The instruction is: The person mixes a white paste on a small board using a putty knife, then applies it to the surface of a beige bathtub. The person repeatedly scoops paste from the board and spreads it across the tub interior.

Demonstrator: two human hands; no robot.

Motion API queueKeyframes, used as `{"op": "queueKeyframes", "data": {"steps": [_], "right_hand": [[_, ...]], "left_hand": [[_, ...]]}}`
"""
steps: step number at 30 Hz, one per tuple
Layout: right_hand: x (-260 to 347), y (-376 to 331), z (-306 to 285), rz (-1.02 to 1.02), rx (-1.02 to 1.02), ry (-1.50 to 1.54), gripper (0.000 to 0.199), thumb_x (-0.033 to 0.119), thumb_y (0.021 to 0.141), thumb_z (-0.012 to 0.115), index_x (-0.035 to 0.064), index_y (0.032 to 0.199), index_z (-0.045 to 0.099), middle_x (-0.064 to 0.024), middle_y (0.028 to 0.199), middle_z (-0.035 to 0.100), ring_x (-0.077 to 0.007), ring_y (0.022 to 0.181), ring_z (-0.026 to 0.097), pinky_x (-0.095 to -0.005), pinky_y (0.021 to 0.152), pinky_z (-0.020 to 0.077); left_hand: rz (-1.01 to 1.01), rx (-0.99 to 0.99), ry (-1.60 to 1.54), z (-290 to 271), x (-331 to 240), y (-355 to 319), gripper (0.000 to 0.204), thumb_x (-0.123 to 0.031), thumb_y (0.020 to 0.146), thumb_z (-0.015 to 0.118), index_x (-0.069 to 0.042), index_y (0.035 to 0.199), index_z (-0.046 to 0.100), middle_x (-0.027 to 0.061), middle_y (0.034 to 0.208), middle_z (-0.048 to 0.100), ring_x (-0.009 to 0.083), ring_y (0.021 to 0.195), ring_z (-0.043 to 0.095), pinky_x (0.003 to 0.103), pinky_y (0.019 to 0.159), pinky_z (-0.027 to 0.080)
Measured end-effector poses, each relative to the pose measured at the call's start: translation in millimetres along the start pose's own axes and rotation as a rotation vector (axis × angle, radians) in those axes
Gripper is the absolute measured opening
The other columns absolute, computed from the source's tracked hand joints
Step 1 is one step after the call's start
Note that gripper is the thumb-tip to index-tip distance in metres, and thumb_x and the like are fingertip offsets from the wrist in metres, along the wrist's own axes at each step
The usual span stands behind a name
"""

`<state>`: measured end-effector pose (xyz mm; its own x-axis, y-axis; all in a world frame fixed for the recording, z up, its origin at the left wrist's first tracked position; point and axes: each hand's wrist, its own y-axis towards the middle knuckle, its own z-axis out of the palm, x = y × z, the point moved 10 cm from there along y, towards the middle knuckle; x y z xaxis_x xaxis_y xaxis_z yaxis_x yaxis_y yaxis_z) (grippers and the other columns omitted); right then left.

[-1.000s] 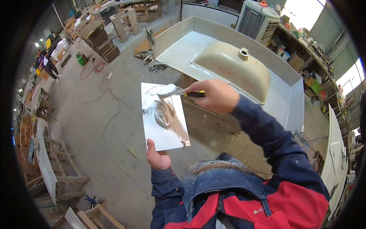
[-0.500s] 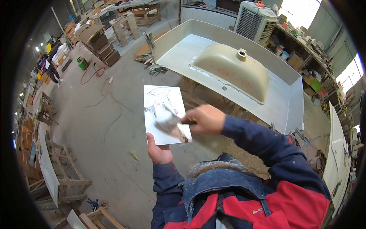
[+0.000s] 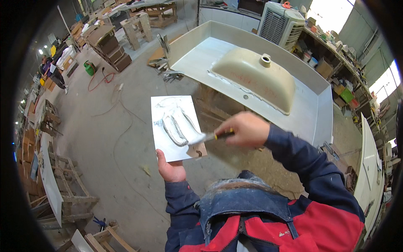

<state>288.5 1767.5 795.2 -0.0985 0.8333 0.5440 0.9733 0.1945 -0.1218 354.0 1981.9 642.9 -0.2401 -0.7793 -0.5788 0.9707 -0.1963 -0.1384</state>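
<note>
My left hand (image 3: 171,169) grips the lower edge of a flat white board (image 3: 157,136), thumb on its face and fingers underneath. White-grey paste (image 3: 175,124) is smeared over the board in ridged, curved strokes. A brown patch and a dark spot mark the lower right corner. In my right hand (image 3: 247,129) is a putty knife (image 3: 222,135) with a black and yellow handle. Its blade meets the board at the right edge of the paste. Beyond my hands an upturned sink basin (image 3: 256,77), beige, sits on the underside of a pale countertop (image 3: 308,117) with raised sides; whitish paste lines the basin's rim.
Metal clamps (image 3: 170,75) lie at the countertop's left corner, others at its right front. An air cooler (image 3: 279,25) stands behind it. Wooden frames (image 3: 69,180) are at left. A hose runs from a green cylinder (image 3: 89,68) on the floor. A person (image 3: 53,73) stands far left.
The putty knife has moved right and slightly down, from the middle of the paste to its right edge. The board has shifted a little left. The paste now shows clear curved ridges.
</note>
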Motion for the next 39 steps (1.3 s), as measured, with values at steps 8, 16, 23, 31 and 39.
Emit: {"op": "queueKeyframes", "data": {"steps": [8,16,23,31,39], "right_hand": [[20.2,33.0,19.9,-0.088,-0.249,0.067,0.034,0.01,0.077,0.063,0.0087,0.109,0.074,-0.0226,0.089,0.071,-0.0404,0.081,0.068,-0.0457,0.077,0.0549],[-33.1,-55.1,79.4,0.549,0.053,1.305,0.035,0.018,0.1,0.056,0.0069,0.133,0.057,-0.0137,0.099,0.072,-0.013,0.061,0.065,-0.023,0.044,0.0447],[-41.4,-29.8,81.3,0.5,-0.11,1.812,0.035,0.017,0.103,0.049,0.0028,0.134,0.051,-0.0107,0.091,0.068,-0.0097,0.047,0.05,-0.0189,0.033,0.0326],[-69.3,18.7,-43.1,0.319,0.18,0.987,0.031,0.013,0.093,0.064,0.0062,0.123,0.061,-0.0093,0.086,0.072,-0.0081,0.048,0.055,-0.0195,0.037,0.0367],[48.8,104.8,-22.0,0.034,0.594,-0.012,0.032,0.014,0.08,0.07,0.0077,0.112,0.072,-0.0063,0.081,0.073,-0.0161,0.058,0.064,-0.03,0.046,0.0477]], "left_hand": [[-0.002,-0.035,-0.007,15.4,0.8,5.5,0.06,-0.042,0.104,0.05,-0.003,0.149,0.041,0.0116,0.146,0.051,0.0301,0.132,0.052,0.045,0.109,0.042],[0.119,-0.003,-0.087,15.1,-13.0,-1.2,0.063,-0.044,0.103,0.051,-0.004,0.15,0.04,0.0114,0.149,0.048,0.0307,0.135,0.048,0.048,0.11,0.039],[0.184,0.156,0.04,38.6,-27.0,-21.3,0.07,-0.047,0.101,0.052,-0.001,0.151,0.037,0.0127,0.151,0.046,0.0311,0.137,0.046,0.047,0.114,0.035],[0.015,0.277,0.116,12.8,-48.8,-34.6,0.069,-0.046,0.1,0.055,0.004,0.146,0.042,0.0144,0.145,0.053,0.0299,0.134,0.05,0.045,0.114,0.035],[-0.052,0.127,0.292,-19.9,-30.1,-31.1,0.059,-0.039,0.104,0.053,0.006,0.141,0.048,0.0143,0.139,0.057,0.0293,0.128,0.054,0.043,0.111,0.039]]}}
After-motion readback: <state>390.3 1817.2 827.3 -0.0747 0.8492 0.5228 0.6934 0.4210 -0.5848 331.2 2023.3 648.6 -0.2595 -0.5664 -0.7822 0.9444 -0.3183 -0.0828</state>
